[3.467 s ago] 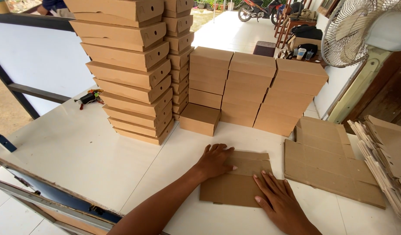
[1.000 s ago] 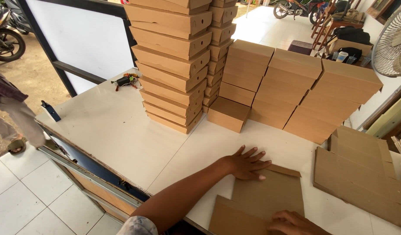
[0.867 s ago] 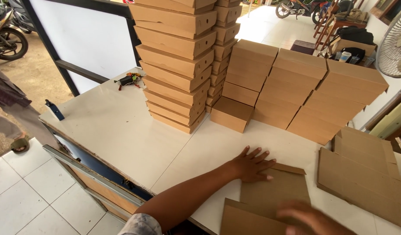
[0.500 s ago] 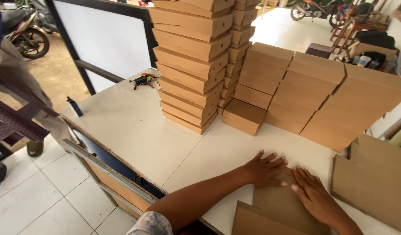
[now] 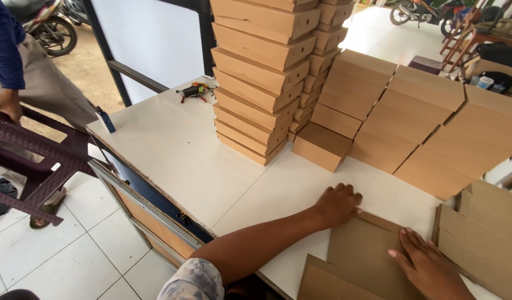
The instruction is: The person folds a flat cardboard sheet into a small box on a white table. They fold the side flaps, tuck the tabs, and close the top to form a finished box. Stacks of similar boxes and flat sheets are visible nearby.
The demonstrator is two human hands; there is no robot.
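Note:
A flat brown cardboard box blank (image 5: 367, 253) lies on the white table (image 5: 172, 150) at the bottom right. My left hand (image 5: 338, 203) rests palm down on its far left corner, fingers spread. My right hand (image 5: 428, 265) presses flat on the blank's right side. Neither hand grips anything. One flap of the blank (image 5: 322, 280) sticks up near the table's front edge.
A tall stack of folded cardboard boxes (image 5: 261, 72) stands mid-table, with lower stacks (image 5: 428, 111) to its right and one single box (image 5: 321, 146) in front. Flat blanks (image 5: 489, 233) lie at the right. At the left a person (image 5: 23, 66) carries a dark plastic chair (image 5: 34, 166).
My view has swung left and the table edge and floor now show. My right hand came back down flat on the blank. A person with a chair has come into view at left.

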